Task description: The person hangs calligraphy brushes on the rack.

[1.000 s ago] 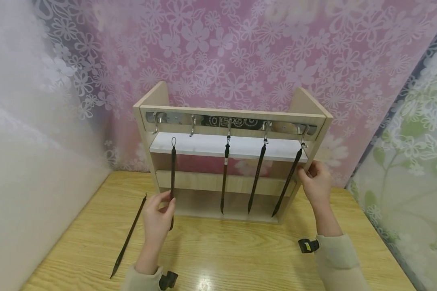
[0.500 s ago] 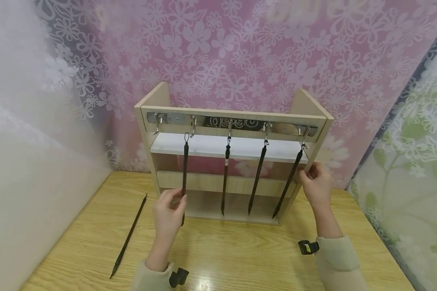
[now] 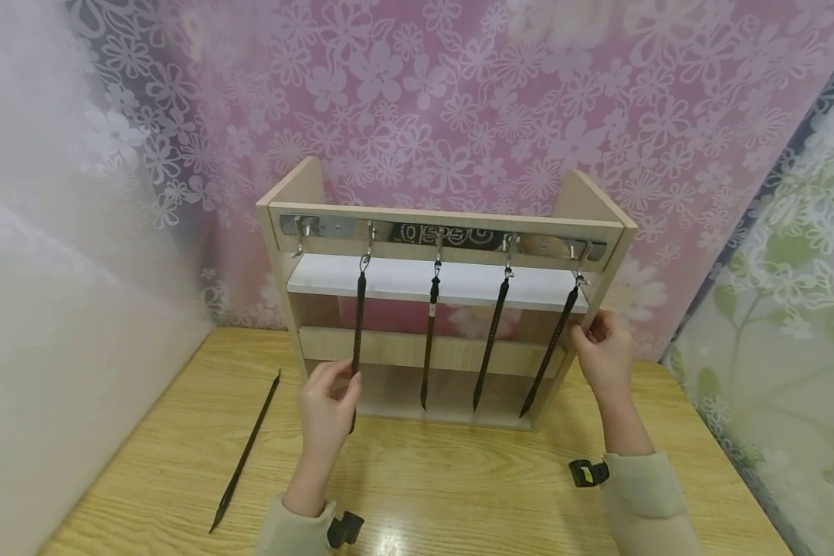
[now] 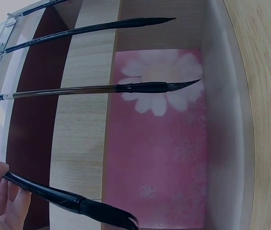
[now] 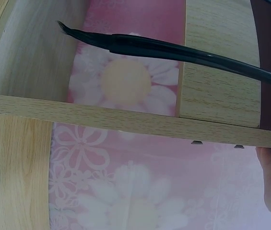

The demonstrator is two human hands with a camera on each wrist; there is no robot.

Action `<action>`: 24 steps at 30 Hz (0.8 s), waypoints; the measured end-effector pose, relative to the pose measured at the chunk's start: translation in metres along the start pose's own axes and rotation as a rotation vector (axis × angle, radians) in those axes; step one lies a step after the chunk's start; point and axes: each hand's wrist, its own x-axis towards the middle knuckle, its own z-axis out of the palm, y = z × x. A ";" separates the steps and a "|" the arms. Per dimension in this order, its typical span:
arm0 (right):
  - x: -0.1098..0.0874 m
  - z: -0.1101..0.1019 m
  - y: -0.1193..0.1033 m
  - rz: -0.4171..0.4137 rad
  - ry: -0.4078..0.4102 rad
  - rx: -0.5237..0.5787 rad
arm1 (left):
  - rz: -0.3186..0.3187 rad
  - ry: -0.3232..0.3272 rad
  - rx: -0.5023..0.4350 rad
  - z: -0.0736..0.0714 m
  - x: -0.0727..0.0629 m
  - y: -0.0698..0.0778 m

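Note:
My left hand (image 3: 328, 405) pinches a dark calligraphy brush (image 3: 360, 316) between thumb and fingers, low on its handle. The brush stands upright, tip down, and its top loop (image 3: 364, 262) overlaps the lower end of the second metal hook (image 3: 371, 238) from the left. In the left wrist view the bristle head (image 4: 109, 213) points away from the fingers. With my right hand (image 3: 603, 351) I grip the right side panel (image 3: 584, 309) of the wooden shelf, thumb and fingers on either side of its edge. A brush (image 5: 149, 50) hangs close to that panel in the right wrist view.
Three brushes hang from the other hooks, one of them the middle brush (image 3: 428, 340). The leftmost hook (image 3: 297, 235) bears no brush. Another brush (image 3: 246, 452) lies on the wooden table (image 3: 445, 494) at left. A flowered pink backdrop (image 3: 445, 93) stands behind the shelf.
My left hand has carried the brush rightward, and its loop has come from left of the second hook to that hook's lower end. The right hand stays on the panel.

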 end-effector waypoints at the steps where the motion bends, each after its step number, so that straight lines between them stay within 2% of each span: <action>1: 0.000 0.000 0.000 -0.001 0.003 -0.005 | -0.001 -0.002 -0.004 0.000 -0.001 -0.003; 6: 0.000 0.000 0.002 -0.008 0.018 -0.033 | -0.019 -0.011 -0.008 0.004 -0.005 -0.025; 9: 0.001 0.000 0.002 -0.009 0.019 -0.035 | -0.032 -0.014 -0.002 0.007 -0.007 -0.031; 18: 0.000 0.001 0.002 -0.001 0.002 0.001 | -0.052 -0.002 0.027 0.012 -0.006 -0.037; 24: 0.000 0.001 0.003 -0.006 -0.008 0.024 | -0.004 0.022 0.078 0.017 -0.001 -0.044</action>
